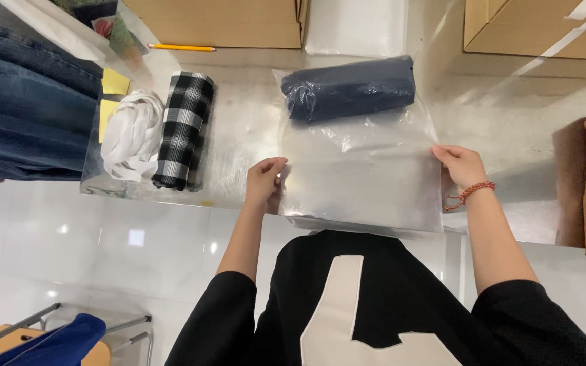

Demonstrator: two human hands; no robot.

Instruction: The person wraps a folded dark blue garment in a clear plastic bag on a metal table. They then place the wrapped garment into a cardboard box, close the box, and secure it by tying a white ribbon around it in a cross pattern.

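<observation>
Honestly, with my left hand (264,181) and right hand (460,165) only pinching the slippery plastic bag (364,183) by its edges, the rolled navy garment (348,88) could slide around inside.

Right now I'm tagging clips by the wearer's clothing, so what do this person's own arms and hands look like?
Both arms are bare from the elbow down, with black sleeves ending about the elbow. The left hand wears nothing. The right hand has a red-orange beaded bracelet at the wrist, with a short end hanging from it. No gloves, rings or watch show. The black top carries a large cream patch on the front.
</observation>
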